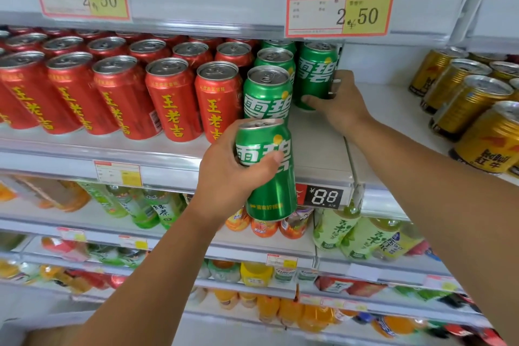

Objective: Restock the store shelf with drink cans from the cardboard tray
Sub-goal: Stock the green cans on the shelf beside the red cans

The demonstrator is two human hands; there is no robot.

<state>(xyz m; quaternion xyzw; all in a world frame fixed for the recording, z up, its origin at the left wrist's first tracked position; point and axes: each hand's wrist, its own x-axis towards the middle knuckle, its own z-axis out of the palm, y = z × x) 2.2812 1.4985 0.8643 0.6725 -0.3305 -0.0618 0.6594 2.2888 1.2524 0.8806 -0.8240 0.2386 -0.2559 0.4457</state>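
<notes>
Wrapping left fingers (pixel 265 163) round a raised green can (pixel 273 194), right fingers (pixel 311 100) grip a shelved can (pixel 316 70).

Yellow price tag (pixel 341 1) above, bottled teas (pixel 356 236) below

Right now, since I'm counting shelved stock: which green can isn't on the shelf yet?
The green can in the left hand, held in front of the shelf. The others stand on it, one gripped by the right hand.
</notes>
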